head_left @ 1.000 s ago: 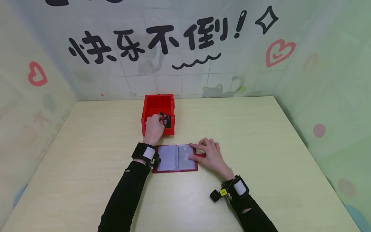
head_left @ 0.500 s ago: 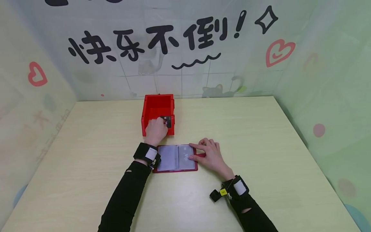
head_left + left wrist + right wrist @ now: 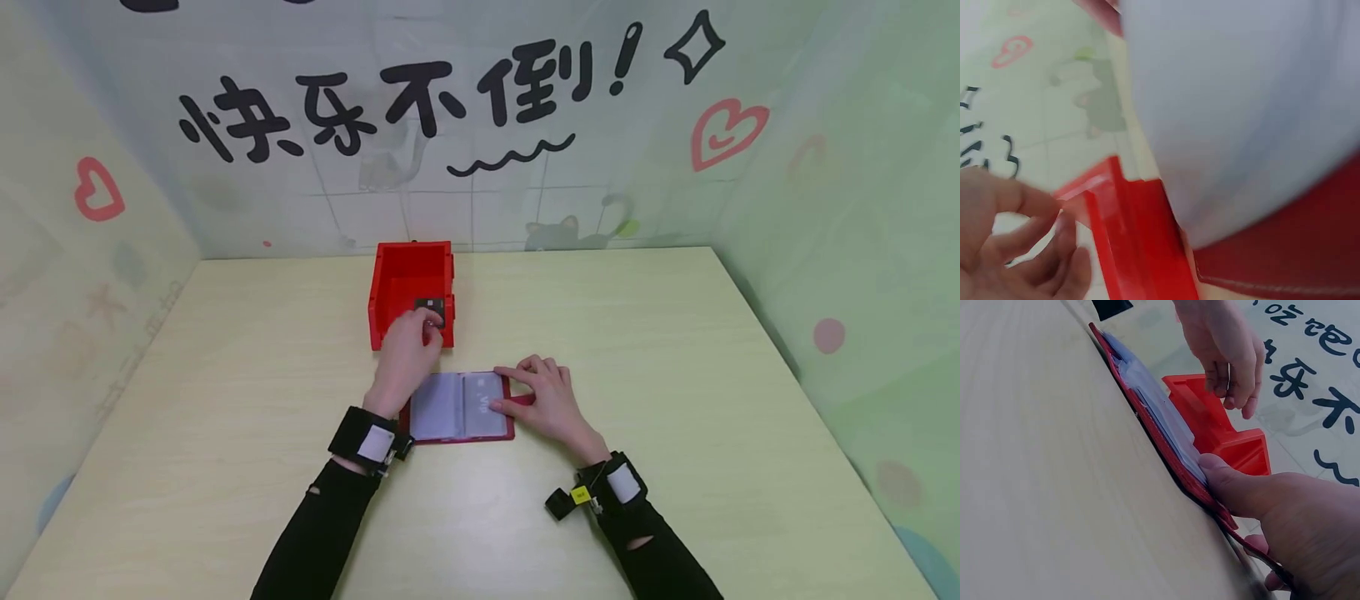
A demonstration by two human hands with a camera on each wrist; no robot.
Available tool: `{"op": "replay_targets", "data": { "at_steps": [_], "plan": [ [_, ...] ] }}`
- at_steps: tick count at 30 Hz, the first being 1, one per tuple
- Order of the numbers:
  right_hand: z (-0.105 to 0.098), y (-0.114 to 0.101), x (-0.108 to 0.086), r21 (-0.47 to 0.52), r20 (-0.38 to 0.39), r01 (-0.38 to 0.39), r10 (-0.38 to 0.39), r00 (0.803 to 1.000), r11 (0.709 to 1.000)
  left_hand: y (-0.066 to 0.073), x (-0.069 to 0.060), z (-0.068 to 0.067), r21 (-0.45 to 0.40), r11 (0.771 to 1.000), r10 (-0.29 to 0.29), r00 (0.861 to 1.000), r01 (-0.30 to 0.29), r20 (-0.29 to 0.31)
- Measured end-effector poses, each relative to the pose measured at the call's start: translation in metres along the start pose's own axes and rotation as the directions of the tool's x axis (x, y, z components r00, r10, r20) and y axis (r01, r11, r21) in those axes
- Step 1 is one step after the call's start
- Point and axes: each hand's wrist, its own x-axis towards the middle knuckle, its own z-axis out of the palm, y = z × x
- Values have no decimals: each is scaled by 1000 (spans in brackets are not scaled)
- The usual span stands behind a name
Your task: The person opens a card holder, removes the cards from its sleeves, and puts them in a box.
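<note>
A red card holder [image 3: 437, 408] lies spread open on the table, with clear plastic sleeves and pale "VIP" lettering on its right page. At its right side my right hand [image 3: 546, 398] pinches it; in the right wrist view, the thumb presses the sleeve edge and other fingers sit under the cover's strap. Behind the holder stands a red box [image 3: 412, 247]. A black card [image 3: 430, 305] lies inside, partly hidden by my left hand [image 3: 408, 354]. That hand hovers over the box's front edge, fingers loosely bent, nothing visible between them in the left wrist view [image 3: 1029, 244].
A light wooden table [image 3: 660, 358] spreads around the holder and box. Printed fabric walls [image 3: 337, 217] close in the back and both sides. A small black wrist camera [image 3: 559, 504] hangs under the right wrist.
My left hand has let go of the black card inside the box and drawn back toward the front edge. The right hand has stayed on the card holder.
</note>
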Motion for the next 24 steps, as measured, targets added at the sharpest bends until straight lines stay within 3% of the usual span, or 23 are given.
{"op": "replay_targets", "data": {
  "at_steps": [2, 5, 8, 11, 24],
  "plan": [
    [0, 0, 0, 0, -2, -1, 1, 1000, 1000, 0, -13, -1, -49, 999, 4, 992, 3, 129],
    [-1, 0, 0, 4, 11, -17, 17, 1000, 1000, -2, -29, 0, -73, 997, 0, 948, 25, 317],
    [-1, 0, 1, 14, 26, -37, 37, 999, 999, -5, -39, 2, -70, 997, -6, 912, 38, 410],
    [0, -1, 2, 30, 24, -50, 50, 998, 998, -8, -43, 4, -59, 998, -5, 902, 34, 431],
    [1, -10, 14, 139, -15, -89, 92, 996, 986, -13, -44, 8, -69, 996, -29, 908, 64, 418]
  ]
}}
